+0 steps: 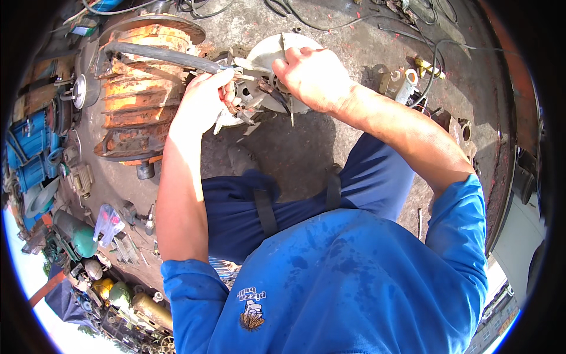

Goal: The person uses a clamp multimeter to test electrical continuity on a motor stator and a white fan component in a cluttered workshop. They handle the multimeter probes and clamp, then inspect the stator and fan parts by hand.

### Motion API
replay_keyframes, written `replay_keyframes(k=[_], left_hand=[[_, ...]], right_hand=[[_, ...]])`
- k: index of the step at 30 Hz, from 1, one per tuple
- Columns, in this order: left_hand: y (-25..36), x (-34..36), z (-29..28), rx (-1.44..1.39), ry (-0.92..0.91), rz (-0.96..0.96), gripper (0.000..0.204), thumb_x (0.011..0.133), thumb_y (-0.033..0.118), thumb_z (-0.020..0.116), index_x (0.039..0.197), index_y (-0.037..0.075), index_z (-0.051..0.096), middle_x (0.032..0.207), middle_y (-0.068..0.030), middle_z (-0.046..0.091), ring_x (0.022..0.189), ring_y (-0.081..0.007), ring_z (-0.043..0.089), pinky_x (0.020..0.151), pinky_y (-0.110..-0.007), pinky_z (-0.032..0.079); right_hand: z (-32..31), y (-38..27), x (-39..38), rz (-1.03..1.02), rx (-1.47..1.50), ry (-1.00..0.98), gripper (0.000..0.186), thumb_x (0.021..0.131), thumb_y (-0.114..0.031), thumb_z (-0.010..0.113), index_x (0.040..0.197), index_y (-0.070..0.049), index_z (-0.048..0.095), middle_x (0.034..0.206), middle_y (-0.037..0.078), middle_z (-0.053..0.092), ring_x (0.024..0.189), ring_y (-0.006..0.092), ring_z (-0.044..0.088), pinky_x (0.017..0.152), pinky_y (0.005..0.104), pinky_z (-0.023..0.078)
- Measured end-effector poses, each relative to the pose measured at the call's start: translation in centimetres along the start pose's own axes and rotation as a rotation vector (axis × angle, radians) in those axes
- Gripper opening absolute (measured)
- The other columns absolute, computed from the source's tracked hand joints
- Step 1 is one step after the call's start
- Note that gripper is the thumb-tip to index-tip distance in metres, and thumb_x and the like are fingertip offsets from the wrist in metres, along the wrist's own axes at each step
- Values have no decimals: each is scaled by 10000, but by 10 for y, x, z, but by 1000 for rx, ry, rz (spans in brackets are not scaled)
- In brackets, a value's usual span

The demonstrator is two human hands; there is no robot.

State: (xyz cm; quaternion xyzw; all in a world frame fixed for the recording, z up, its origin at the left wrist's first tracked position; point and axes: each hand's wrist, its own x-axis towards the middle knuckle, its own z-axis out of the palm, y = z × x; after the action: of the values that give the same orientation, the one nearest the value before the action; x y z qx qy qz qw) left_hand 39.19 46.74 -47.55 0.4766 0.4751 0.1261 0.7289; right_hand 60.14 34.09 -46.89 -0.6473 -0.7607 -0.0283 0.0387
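Note:
A pale round metal motor part (272, 54) lies on the stained concrete ground in front of me. My right hand (309, 75) grips its near rim from above, fingers curled over it. My left hand (203, 100) is closed around a long dark bar (159, 56) that runs up and to the left, its tip against the part's inner ribs. Thin metal strips and dark wires stick out between the two hands. My blue sleeves and dark blue trousers fill the lower half of the head view.
A rusty finned motor housing (138, 97) lies to the left. Blue motors (29, 147), a green cylinder (76, 233) and several small parts crowd the left edge. Cables (436, 50) and brass fittings (425, 66) lie at the right.

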Motion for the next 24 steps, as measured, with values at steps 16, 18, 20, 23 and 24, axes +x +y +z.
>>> replay_keyframes(k=[16, 18, 20, 23, 24], left_hand=[[-26, 25, -26, 85, -287, -89, 316, 1004, 173, 577, 1232, -43, 610, 981, -79, 680, 781, -155, 657, 630, -299, 547], [-31, 28, -24, 212, -155, -3, 254, 984, 154, 601, 1160, -25, 641, 931, -59, 675, 743, -125, 629, 605, -280, 504], [-36, 31, -27, 372, -26, 57, 191, 968, 132, 620, 1089, -10, 662, 881, -37, 665, 722, -102, 610, 600, -267, 481], [-42, 39, -31, 569, 84, 78, 121, 954, 106, 639, 1007, 2, 670, 816, -9, 647, 713, -85, 600, 607, -256, 474], [-43, 40, -32, 571, 83, 71, 113, 953, 102, 643, 997, 2, 668, 803, -3, 643, 708, -85, 601, 601, -254, 470]], right_hand=[[79, 1, -1, 73, 264, 128, 155, 876, -176, 631, 1003, -102, 582, 922, 106, 597, 790, 304, 681, 612, 414, 569], [83, 2, -1, 115, 311, 103, 177, 882, -175, 630, 1026, -88, 574, 929, 124, 610, 778, 327, 687, 623, 428, 570], [83, 6, 1, 137, 356, 128, 199, 887, -176, 628, 1048, -77, 565, 942, 141, 623, 764, 345, 692, 627, 439, 572], [87, 5, 2, 146, 346, 60, 222, 885, -184, 635, 1063, -76, 558, 976, 159, 635, 751, 358, 698, 627, 454, 574], [89, 4, 4, 146, 351, 54, 223, 887, -185, 634, 1065, -73, 558, 978, 163, 638, 746, 358, 700, 626, 455, 575]])
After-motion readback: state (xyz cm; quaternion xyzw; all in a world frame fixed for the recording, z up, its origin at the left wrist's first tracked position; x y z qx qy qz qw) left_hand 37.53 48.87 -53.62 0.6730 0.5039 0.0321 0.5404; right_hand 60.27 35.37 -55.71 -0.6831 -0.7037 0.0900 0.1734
